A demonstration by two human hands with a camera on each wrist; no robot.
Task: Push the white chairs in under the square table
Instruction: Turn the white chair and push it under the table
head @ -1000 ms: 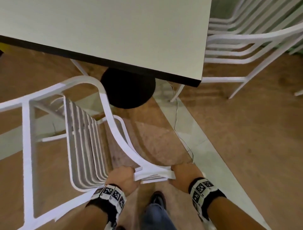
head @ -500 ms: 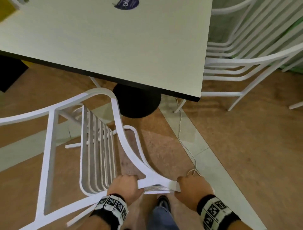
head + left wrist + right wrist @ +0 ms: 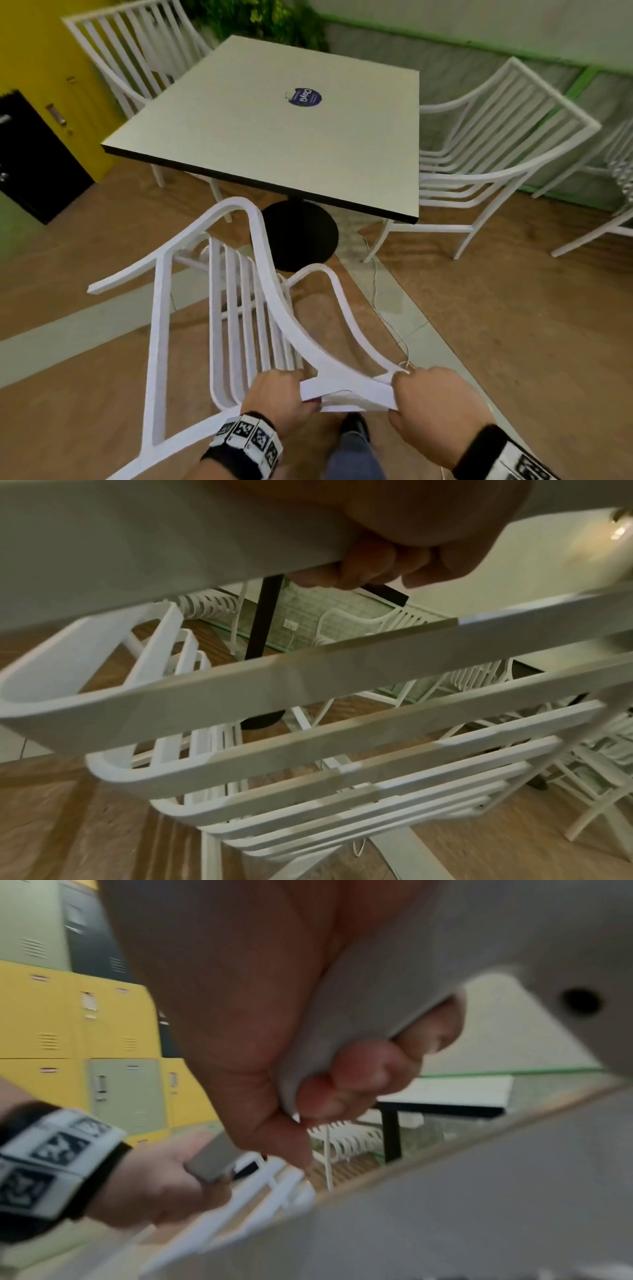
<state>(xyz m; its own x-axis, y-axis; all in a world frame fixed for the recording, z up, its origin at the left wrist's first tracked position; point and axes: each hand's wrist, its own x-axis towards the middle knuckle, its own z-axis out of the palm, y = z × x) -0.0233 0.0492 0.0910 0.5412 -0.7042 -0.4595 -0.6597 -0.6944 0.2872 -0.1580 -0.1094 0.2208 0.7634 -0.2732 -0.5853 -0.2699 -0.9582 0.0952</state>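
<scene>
A white slatted armchair (image 3: 236, 308) stands in front of me, seat facing the square table (image 3: 274, 137), which has a pale top and a black round base (image 3: 301, 236). My left hand (image 3: 279, 397) grips the left end of the chair's top back rail (image 3: 346, 390); my right hand (image 3: 431, 401) grips its right end. In the left wrist view the fingers (image 3: 363, 566) curl under the rail, above the seat slats (image 3: 308, 750). In the blurred right wrist view the fingers (image 3: 363, 1074) wrap the rail's edge. The chair's front is short of the table edge.
A second white chair (image 3: 486, 154) stands at the table's right side, a third (image 3: 144, 58) at the far left corner. Yellow and black lockers (image 3: 37, 102) line the left wall. A thin white cable (image 3: 387, 308) runs along the floor under the chair's right side.
The view has tilted up, bringing the whole table top and the far chairs into sight. Both hands keep their grip on the back rail, and the chair has swung to face the table more squarely.
</scene>
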